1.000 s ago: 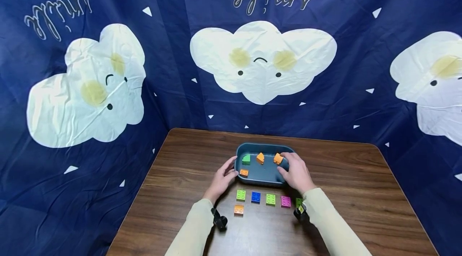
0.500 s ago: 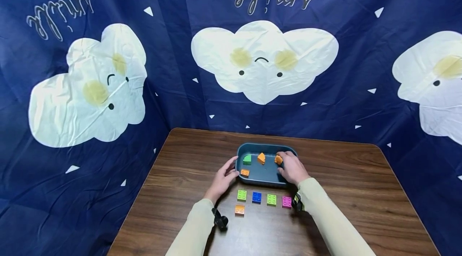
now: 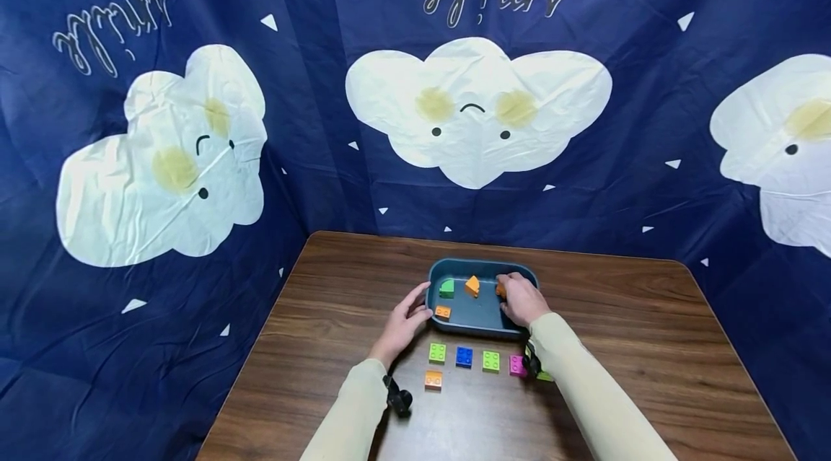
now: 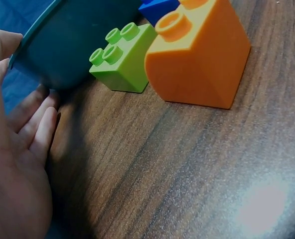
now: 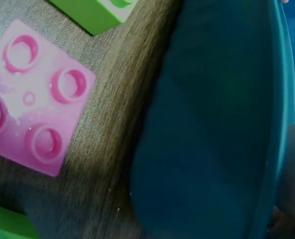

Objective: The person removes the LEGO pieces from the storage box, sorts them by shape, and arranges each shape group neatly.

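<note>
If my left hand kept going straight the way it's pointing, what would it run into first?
The tray, at its left-end wall: your left hand's fingertips appear to touch it. Past that, perhaps the green block inside, though depth is hard to judge.

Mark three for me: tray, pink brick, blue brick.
Tray (image 5: 207, 124): right wrist view, on its outer wall.
Pink brick (image 5: 38, 99): right wrist view, on its studded top.
Blue brick (image 3: 464, 356): head view, on its studded top.
</note>
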Tool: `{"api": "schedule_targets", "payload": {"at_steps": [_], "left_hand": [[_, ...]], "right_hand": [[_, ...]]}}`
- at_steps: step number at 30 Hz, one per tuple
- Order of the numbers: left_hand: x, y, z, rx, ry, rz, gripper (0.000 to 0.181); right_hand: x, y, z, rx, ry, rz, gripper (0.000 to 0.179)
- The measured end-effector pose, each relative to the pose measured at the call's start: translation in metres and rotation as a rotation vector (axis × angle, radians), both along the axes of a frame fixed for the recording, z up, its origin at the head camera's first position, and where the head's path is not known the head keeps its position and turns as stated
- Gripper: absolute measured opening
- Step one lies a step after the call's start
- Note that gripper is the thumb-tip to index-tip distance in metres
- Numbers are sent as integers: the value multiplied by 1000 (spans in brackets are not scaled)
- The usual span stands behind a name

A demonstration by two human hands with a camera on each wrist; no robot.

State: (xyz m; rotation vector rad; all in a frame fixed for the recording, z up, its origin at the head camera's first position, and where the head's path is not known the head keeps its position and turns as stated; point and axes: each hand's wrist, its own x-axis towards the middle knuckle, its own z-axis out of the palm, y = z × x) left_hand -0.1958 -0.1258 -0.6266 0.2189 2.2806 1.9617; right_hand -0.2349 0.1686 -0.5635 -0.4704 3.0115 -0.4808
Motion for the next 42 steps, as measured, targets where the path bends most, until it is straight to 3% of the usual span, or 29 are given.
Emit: {"api": "schedule_targets", "payload": {"at_steps": [9,16,20,22,29,36,42], "left_hand": [[-1,3,4,24,-5,0,59],[10,2,33,46,-4,-30,60],[13,3,37,44,-5,-18,59],[12,3,34,38,-10,-14,58],[1,2,2,12,-14,3,59],[2,1,3,-7,-34,15,58],[1,1,2,-4,-26,14,58]], "right_hand": [[-2,-1,-5,22,-22,17,54],[-3,0,-6,-22,-47,2,49],[-2,0,-5,-47,-65,-10,46],[-1,0,-5,-64,-84,-19,44],[2,-2,-4,-127,-74,-18,37],[5,-2,-3,-149,-63,-8,33],[7,-2,-5,-175,-59,-20,44]]}}
